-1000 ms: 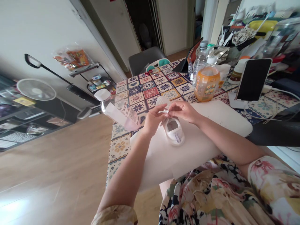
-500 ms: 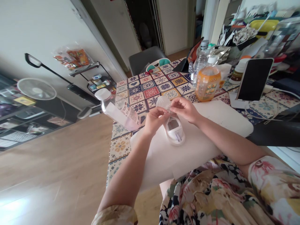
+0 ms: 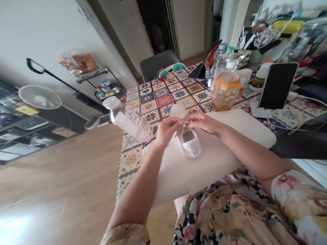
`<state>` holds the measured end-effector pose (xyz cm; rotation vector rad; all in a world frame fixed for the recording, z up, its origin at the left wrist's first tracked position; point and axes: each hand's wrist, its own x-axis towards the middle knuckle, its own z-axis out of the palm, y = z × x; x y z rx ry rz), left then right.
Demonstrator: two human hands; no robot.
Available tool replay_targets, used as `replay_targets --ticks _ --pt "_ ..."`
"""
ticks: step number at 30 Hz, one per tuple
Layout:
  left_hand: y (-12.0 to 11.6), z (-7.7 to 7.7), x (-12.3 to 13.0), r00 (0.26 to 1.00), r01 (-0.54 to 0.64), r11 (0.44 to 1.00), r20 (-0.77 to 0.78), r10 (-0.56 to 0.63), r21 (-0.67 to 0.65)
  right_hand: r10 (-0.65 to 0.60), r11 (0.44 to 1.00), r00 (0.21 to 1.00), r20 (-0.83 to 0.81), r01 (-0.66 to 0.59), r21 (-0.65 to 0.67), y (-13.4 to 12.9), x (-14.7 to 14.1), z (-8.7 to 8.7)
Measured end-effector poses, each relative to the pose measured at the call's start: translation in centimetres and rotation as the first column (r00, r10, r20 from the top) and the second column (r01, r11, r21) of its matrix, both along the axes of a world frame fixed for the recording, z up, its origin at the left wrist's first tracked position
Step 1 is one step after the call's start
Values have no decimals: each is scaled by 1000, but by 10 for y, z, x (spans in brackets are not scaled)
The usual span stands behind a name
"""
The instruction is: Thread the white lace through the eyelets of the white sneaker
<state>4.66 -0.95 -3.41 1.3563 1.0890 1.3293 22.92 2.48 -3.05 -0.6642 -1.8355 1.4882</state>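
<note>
White shoe (image 3: 193, 149), where is it lying?

On a white mat (image 3: 214, 153) on the near side of the table, its toe pointing far and its heel near.

And the left hand (image 3: 166, 132)?

Thumb and fingers pinch the white laces (image 3: 185, 124) just beyond the shoe's opening.

The right hand (image 3: 203, 123) too?

Yes, it pinches them from the right, its fingertips close beside the left hand's. Which strand each one has is too small to tell.

What stands around them?

A white-capped bottle (image 3: 133, 122) on the left, an orange-labelled bottle (image 3: 227, 91) on the far right, and a phone (image 3: 278, 86) propped upright farther right.
</note>
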Motion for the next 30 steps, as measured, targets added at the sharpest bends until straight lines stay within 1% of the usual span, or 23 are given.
replay_targets --ticks 1,2,3,4,6,7,9,10,11,12,14,16,18,19,21,24,27,30 --pt "0 0 0 1000 -1 1000 -6 1 -3 6 1000 1000 12 -6 15 0 0 -1" --pt "1 0 0 1000 -3 1000 -11 3 -8 -22 998 999 27 21 57 0 -1 -1" --pt "1 -1 -1 1000 -6 1000 -14 5 -13 -79 989 996 40 74 125 -1 -2 -2" --pt "1 -1 -1 1000 -8 1000 -16 8 -18 -147 968 988 42 135 211 -2 -3 -3" --pt "2 -1 0 1000 -11 999 -12 11 -33 -244 891 970 1 224 396 -4 -5 -4" --pt "2 -1 -1 1000 -9 999 -6 9 -42 -256 849 966 -35 242 470 -4 -6 -4" --pt "3 -2 -1 1000 1 998 7 -1 -64 -239 788 967 -91 248 564 -6 -6 -3" --pt "4 -2 -2 1000 9 997 13 -8 -76 -231 774 967 -108 250 581 -6 -5 -2" --pt "6 -3 -3 1000 17 996 16 -15 -88 -230 774 966 -121 257 578 -6 -3 -1" --pt "7 -4 -4 1000 24 995 14 -23 -100 -229 786 965 -127 260 561 -5 -1 0" --pt "10 -7 -6 1000 17 993 -1 -17 -116 -193 827 973 -126 231 512 -3 4 4" --pt "14 -11 -9 999 -12 992 -33 8 -124 -97 869 987 -127 147 472 0 9 7" --pt "18 -14 -11 995 -56 991 -87 46 -121 18 891 993 -114 35 452 2 12 10" --pt "19 -16 -12 990 -81 990 -124 67 -112 63 895 992 -105 -9 446 3 13 11" --pt "22 -19 -13 971 -135 988 -210 117 -74 108 898 990 -90 -59 435 3 14 12" --pt "24 -22 -13 930 -206 979 -311 198 7 130 900 986 -103 -74 429 2 12 10" --pt "24 -23 -12 902 -236 970 -357 241 60 160 893 981 -108 -98 439 2 12 8" --pt "24 -24 -11 891 -234 968 -378 251 90 189 884 977 -94 -127 450 2 12 6"
